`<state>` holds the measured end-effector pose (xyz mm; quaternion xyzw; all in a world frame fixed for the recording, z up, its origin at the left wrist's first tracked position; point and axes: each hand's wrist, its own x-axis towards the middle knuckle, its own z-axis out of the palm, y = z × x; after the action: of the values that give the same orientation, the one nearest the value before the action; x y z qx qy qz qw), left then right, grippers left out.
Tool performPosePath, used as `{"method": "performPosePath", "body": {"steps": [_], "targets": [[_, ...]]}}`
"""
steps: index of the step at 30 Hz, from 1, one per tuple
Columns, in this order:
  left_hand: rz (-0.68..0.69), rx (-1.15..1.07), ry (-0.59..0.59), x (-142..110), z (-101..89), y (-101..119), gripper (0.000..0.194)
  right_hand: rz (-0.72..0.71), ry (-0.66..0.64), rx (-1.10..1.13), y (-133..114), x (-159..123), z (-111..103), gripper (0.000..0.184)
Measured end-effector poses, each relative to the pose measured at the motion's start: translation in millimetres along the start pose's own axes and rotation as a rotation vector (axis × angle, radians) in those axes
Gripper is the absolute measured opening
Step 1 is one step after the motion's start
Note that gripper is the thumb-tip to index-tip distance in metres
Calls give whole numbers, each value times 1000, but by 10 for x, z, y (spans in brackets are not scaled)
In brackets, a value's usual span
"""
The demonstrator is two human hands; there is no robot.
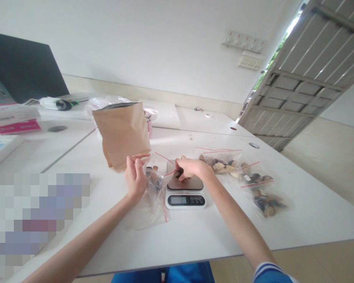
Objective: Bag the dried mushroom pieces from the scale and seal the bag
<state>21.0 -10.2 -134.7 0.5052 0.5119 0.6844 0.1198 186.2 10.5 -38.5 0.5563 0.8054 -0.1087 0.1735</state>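
My left hand (135,179) pinches the open mouth of a clear zip bag (153,188) with a red seal line, holding it up beside a small kitchen scale (185,194). A few dark and tan pieces sit inside the bag. My right hand (190,169) rests over the scale's platform with its fingers curled around small dark pieces there. The scale's display faces me. A brown paper pouch (122,133) stands upright just behind my left hand.
Three filled zip bags (224,163) (255,177) (268,204) lie in a row right of the scale. A dark monitor (20,67), pink boxes (16,120) and a clear plastic bag (106,101) are at the back left. A slatted door (306,74) stands right. The table's front edge (194,261) is near me.
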Motion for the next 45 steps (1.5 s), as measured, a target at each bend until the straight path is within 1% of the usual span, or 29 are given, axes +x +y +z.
{"method": "performPosePath", "body": {"steps": [2, 5, 7, 10, 11, 12, 13, 16, 17, 18, 20, 22, 24, 26, 29, 32, 34, 37, 40, 42, 43, 45], "targets": [[16, -1, 0, -9, 3, -3, 29, -32, -36, 10, 15, 25, -6, 21], [51, -19, -26, -30, 9, -4, 29, -64, -62, 21, 37, 64, -7, 18], [72, -28, -46, -47, 12, -3, 28, -77, -56, 32, 63, 66, -17, 15], [77, -25, -69, -71, 8, 1, 27, -96, -14, 61, 139, 1, -68, 13], [77, -27, -78, -78, 6, 3, 27, -109, 18, 79, 168, -37, -95, 13], [78, -33, -87, -85, 4, 6, 27, -132, 77, 116, 195, -78, -124, 13], [78, -38, -96, -91, 3, 9, 28, -165, 165, 176, 213, -122, -155, 13], [60, -35, -108, -99, 5, 17, 31, -302, 493, 445, 200, -233, -233, 10], [51, -29, -104, -98, 7, 18, 31, -357, 553, 524, 172, -258, -250, 10], [42, -24, -99, -96, 8, 18, 32, -413, 563, 578, 135, -276, -260, 9], [36, -23, -83, -90, 9, 13, 33, -518, 488, 629, 52, -294, -268, 8], [33, -25, -73, -84, 7, 4, 35, -581, 385, 627, -20, -297, -266, 6], [30, -19, -71, -81, 5, -2, 36, -596, 315, 607, -63, -292, -259, 6], [38, -18, -71, -83, 5, -1, 37, -593, 280, 599, -78, -284, -250, 7], [80, -69, -53, -90, 14, 19, 32, -584, 218, 640, -78, -268, -228, 8], [126, -156, -26, -94, 26, 46, 26, -606, 113, 747, -80, -254, -206, 20], [137, -199, -23, -92, 31, 55, 24, -639, 131, 810, -84, -252, -200, 24], [137, -216, -22, -76, 28, 46, 23, -658, 291, 818, -79, -270, -212, 24], [130, -226, -3, -39, 16, 28, 23, -594, 412, 749, -29, -293, -228, 30], [127, -242, 20, -5, 5, 33, 22, -503, 421, 712, 38, -292, -216, 41], [130, -243, 39, 11, -2, 44, 22, -444, 400, 701, 79, -286, -199, 48], [136, -228, 89, 37, -14, 76, 22, -329, 318, 697, 154, -277, -139, 61]]}}
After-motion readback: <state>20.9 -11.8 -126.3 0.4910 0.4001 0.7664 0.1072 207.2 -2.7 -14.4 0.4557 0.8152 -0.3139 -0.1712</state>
